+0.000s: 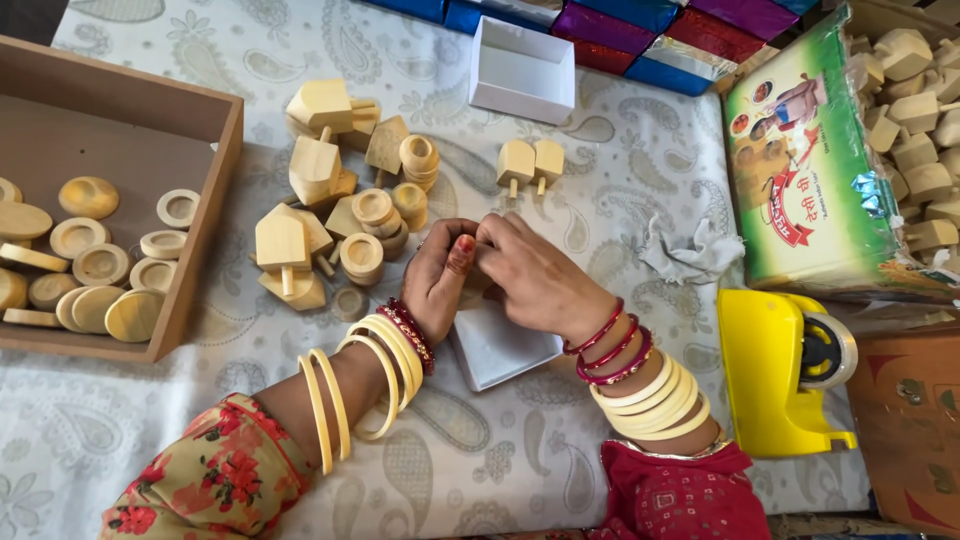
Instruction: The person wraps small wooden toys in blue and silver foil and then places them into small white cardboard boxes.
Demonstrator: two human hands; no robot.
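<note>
My left hand [438, 275] and my right hand [535, 275] meet at the middle of the table, fingers curled together over a small white box [497, 350] that lies under them. What the fingertips pinch is hidden between the hands. Both wrists carry cream and red bangles. Just left of my left hand lies a heap of pale wooden pieces [330, 215], some house-shaped with pegs, some round discs. Two pegged wooden blocks [531, 163] stand just beyond my hands.
A brown wooden tray [195, 265] with several round wooden discs sits at the left. An open white box [522, 70] and shiny coloured boxes [640, 30] lie at the back. A yellow tape dispenser [785, 370], a crumpled cloth [692, 252] and a green carton [815, 160] of wooden blocks stand right.
</note>
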